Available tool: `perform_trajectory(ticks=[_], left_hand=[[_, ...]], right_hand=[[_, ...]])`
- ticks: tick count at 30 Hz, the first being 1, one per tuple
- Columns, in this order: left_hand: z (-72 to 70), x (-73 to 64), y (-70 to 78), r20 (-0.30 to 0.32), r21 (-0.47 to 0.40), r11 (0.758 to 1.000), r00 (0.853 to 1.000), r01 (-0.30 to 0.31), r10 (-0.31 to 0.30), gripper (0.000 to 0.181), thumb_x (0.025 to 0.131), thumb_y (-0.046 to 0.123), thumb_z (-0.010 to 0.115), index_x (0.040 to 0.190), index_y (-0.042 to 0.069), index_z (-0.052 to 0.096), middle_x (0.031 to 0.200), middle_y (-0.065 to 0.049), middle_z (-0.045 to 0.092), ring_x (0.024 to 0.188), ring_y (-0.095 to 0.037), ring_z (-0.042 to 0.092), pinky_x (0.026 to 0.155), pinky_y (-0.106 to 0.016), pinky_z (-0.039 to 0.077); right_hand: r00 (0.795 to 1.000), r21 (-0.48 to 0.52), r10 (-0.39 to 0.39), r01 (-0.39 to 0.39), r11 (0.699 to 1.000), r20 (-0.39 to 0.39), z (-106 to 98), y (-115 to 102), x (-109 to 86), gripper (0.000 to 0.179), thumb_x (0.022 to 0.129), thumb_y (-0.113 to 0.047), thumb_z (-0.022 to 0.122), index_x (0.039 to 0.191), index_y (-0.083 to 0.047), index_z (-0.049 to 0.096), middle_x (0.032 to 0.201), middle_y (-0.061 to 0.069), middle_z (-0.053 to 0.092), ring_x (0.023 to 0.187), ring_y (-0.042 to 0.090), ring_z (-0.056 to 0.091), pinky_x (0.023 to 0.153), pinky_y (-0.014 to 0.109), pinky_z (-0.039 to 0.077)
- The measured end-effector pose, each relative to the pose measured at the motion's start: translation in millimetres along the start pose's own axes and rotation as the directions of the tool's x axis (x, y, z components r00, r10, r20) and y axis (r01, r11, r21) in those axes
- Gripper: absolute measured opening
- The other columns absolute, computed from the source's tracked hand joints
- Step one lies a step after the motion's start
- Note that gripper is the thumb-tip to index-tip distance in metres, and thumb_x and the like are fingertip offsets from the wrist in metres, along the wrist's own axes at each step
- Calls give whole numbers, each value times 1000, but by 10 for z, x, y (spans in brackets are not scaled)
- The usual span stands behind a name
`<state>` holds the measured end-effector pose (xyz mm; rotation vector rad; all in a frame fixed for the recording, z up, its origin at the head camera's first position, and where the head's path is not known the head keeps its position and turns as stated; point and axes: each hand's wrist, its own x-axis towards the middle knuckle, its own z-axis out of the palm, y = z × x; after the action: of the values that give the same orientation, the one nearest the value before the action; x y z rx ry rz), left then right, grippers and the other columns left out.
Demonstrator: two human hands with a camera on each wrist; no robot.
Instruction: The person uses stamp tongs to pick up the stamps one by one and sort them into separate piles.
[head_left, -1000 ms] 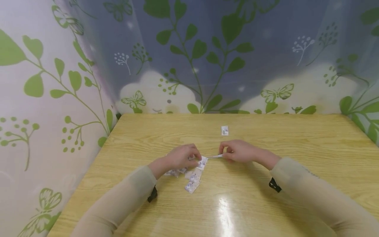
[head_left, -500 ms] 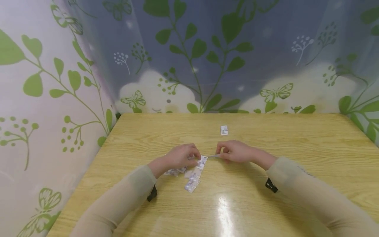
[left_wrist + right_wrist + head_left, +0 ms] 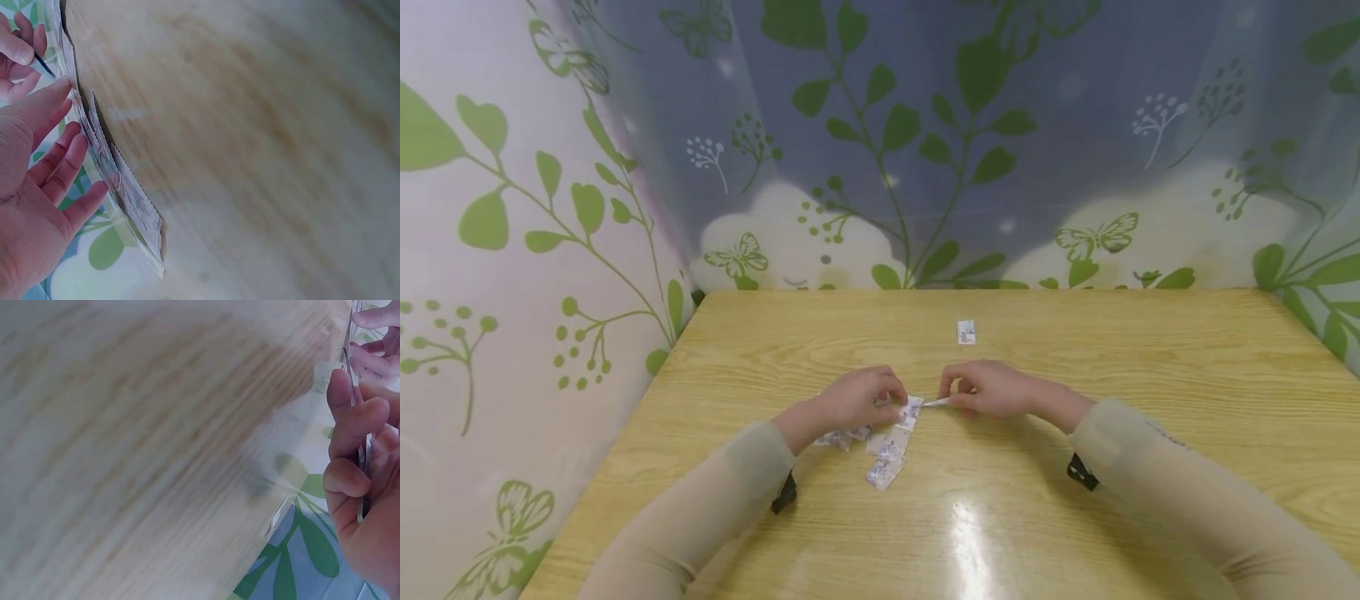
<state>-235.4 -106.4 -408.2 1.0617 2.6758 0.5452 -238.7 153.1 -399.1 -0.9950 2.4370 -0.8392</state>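
Observation:
A strip of small white printed packets [image 3: 891,454] lies on the wooden table. Its serrated edges show in the left wrist view. My left hand [image 3: 857,396] pinches the strip near its far end with thumb and forefinger, the other fingers spread along it. My right hand [image 3: 992,388] holds a slim silver metal tool [image 3: 935,403], its tip at the strip's far end beside my left fingertips. In the right wrist view the tool [image 3: 364,456] runs through curled fingers; its exact kind is hard to tell. More packets [image 3: 838,438] lie partly hidden under my left hand.
One separate small packet [image 3: 966,332] lies farther back on the table [image 3: 1187,375]. A leaf-patterned curtain [image 3: 1030,192] hangs behind the table's back edge, and another patterned sheet [image 3: 512,275] borders the left side.
My right hand has moved a little left with the metal tool, closer to my left hand. My left hand and the packets have stayed almost where they were.

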Motion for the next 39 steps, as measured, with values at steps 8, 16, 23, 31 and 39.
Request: perform_trajectory(ticks=[8,16,23,31,39], left_hand=[[11,4,5,4,-12,1000,1000,11,-11,23,88,26,70,109,16,68,105,8,60,95,-11,57,82,-29,48],[-26,-5,2,-20,-73,997,1000,-1,-1,23,90,20,69,112,12,65,102,4,64,93,-12,60,83,-28,49],[-45,43,61,-16,-44,999,1000,-16,15,21,92,22,68,111,13,65,105,3,66,92,-11,61,81,-28,50],[17,220,322,-60,-76,991,993,-109,105,20,94,20,66,112,14,65,108,4,65,92,-9,60,78,-24,48],[116,394,403,15,-35,988,988,-151,152,20,92,24,68,110,17,68,96,8,62,88,-5,58,79,-21,46]], right_hand=[[998,-49,-55,53,997,-25,20,41,9,5,97,-8,57,101,-8,60,58,-1,58,49,6,43,54,25,36],[994,-66,-52,46,997,-97,-129,140,-108,5,96,-10,56,99,-9,59,58,-6,53,50,6,42,56,27,35],[995,28,1,2,1000,-97,-403,152,-429,7,99,-9,54,102,-6,59,62,7,58,48,7,32,53,27,31],[1000,79,1,1,997,-16,-368,235,-675,5,98,-7,55,99,-5,60,62,5,58,49,6,36,51,25,32],[998,28,-58,59,998,-25,-244,345,-599,6,95,-5,59,91,-10,58,59,-3,59,54,7,48,58,25,38]])
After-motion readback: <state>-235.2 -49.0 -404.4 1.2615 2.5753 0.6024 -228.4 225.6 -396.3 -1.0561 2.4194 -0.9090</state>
